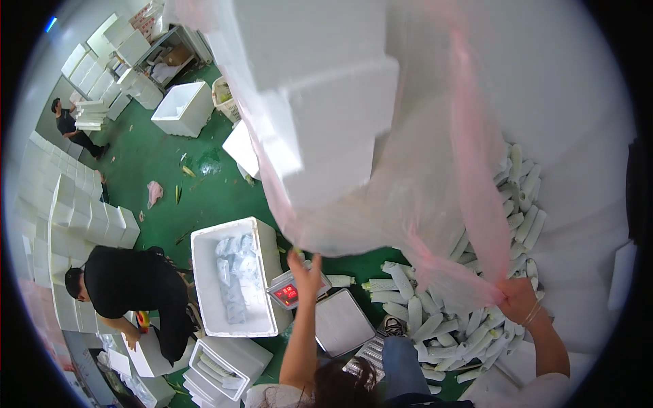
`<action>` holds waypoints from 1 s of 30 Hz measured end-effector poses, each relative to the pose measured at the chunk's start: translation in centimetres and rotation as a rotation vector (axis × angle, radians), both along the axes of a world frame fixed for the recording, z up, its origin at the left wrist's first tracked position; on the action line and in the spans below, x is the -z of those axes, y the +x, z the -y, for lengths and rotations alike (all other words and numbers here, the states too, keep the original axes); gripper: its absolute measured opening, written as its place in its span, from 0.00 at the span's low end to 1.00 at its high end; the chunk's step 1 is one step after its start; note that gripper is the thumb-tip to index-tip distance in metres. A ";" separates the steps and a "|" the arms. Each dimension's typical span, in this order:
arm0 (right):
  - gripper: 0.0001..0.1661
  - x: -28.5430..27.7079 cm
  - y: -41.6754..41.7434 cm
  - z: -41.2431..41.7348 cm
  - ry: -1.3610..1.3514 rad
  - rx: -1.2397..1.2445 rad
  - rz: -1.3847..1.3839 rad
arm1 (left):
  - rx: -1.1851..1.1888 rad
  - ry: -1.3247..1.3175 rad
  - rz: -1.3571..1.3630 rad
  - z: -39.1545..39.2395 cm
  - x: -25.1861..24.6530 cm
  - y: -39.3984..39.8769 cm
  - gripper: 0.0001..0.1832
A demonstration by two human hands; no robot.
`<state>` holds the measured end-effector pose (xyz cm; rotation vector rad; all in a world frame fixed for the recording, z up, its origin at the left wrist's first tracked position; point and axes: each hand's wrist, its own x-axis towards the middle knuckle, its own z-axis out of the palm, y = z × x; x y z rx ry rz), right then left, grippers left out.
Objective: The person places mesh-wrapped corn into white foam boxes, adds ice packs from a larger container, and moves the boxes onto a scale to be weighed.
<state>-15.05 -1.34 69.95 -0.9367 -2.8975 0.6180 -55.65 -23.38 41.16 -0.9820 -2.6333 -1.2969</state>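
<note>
A large translucent plastic bag with pink edges (474, 168) spreads in the air before me and blurs what is behind it. My right hand (520, 303) is closed around a gathered corner of this bag. My left hand (305, 278) is raised at the bag's lower edge, thumb and fingers apart; whether it touches the film is unclear. Below that hand is a digital scale with a lit red display (288, 295) and a steel weighing plate (344, 324). Beside the scale lies a heap of what look like ears of corn in white foam net sleeves (433, 326).
Left of the scale stands an open foam box (283, 311) holding clear packs (237, 275). A smaller foam box (255, 357) contains sleeved ears. A person in black (135, 283) bends over boxes; another person (69, 125) carries foam pieces. Husk scraps (187, 171) litter the green floor (168, 153).
</note>
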 end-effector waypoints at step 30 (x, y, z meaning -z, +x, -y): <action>0.39 11.6 -11.2 -25.1 0.534 -0.002 0.259 | 0.281 -0.502 0.443 3.5 0.3 20.9 0.45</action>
